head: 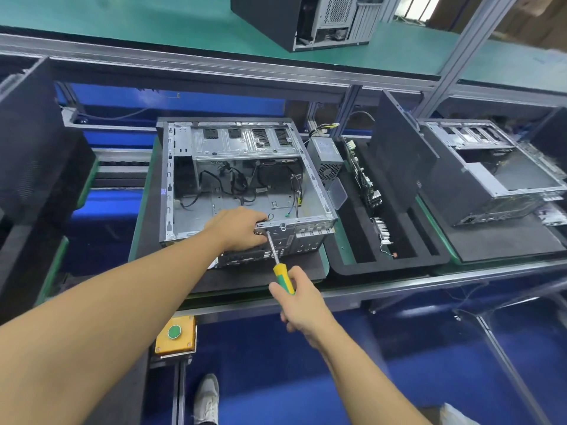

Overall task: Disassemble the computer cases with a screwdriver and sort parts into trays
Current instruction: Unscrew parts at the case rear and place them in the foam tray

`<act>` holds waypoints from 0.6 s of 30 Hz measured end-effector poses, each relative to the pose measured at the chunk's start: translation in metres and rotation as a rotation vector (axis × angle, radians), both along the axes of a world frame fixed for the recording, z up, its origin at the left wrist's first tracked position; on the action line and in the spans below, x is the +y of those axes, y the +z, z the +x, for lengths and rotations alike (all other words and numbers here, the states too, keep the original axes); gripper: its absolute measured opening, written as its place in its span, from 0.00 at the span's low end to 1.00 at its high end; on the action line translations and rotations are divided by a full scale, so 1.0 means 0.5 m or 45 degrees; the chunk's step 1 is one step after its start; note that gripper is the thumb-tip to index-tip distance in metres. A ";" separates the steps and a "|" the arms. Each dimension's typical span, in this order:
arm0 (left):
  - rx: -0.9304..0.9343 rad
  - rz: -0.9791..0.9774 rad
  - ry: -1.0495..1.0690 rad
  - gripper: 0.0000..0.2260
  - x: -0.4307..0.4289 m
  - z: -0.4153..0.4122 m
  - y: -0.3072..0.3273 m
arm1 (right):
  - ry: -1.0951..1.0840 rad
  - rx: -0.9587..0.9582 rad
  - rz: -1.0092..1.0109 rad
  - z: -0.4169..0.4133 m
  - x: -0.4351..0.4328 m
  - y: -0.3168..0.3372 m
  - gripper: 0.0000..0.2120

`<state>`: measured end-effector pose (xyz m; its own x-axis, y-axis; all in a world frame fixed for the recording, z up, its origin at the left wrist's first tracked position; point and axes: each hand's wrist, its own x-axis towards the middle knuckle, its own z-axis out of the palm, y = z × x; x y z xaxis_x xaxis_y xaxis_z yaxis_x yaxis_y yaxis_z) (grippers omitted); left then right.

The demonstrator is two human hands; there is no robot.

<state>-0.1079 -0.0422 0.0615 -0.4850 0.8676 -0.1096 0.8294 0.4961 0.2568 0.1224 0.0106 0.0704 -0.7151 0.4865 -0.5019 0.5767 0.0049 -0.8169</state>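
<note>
— On the middle mat (233,280), how did the case (239,185) lie?

— On its side, open face up, with loose black cables inside and its rear wall toward the person.

— What was the left hand (239,228) doing?

— It gripped the top rim of that rear wall, fingers curled over the edge, right beside the tool's tip.

— And the screwdriver (280,271)?

— Its green and yellow handle sat in the right hand (302,299), which was closed tight round it. The shaft slanted up and to the left, and the tip met the rear wall just under the rim. Whether it sat in a screw, I could not tell.

— Where was the tray (383,265)?

— Just right of the case, black, with a deep recess. A board (362,176) stood on edge inside it, and a grey power supply (325,157) stood at its far end, next to the case.

— Anything further right?

— A dark panel (402,154) leaned upright behind the tray, and beyond it a second case (491,179) lay open on its own mat. A third case (306,19) stood on the green shelf above.

— Below the bench?

— A yellow button box (175,335) with a green button, and a grey shoe (207,397) on the blue floor.
</note>
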 end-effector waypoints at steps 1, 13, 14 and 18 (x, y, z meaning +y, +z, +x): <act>-0.001 -0.002 -0.002 0.15 0.000 0.001 0.001 | -0.031 -0.012 -0.160 -0.002 0.007 0.008 0.10; -0.017 -0.034 0.008 0.16 -0.001 0.001 0.008 | -0.036 -0.009 0.151 0.011 0.015 0.023 0.10; -0.020 -0.032 0.006 0.16 -0.001 0.001 0.008 | -0.001 -0.050 0.370 0.012 0.012 0.018 0.12; 0.009 -0.037 -0.004 0.17 -0.002 0.004 0.011 | 0.047 -0.130 0.262 0.006 0.017 0.028 0.14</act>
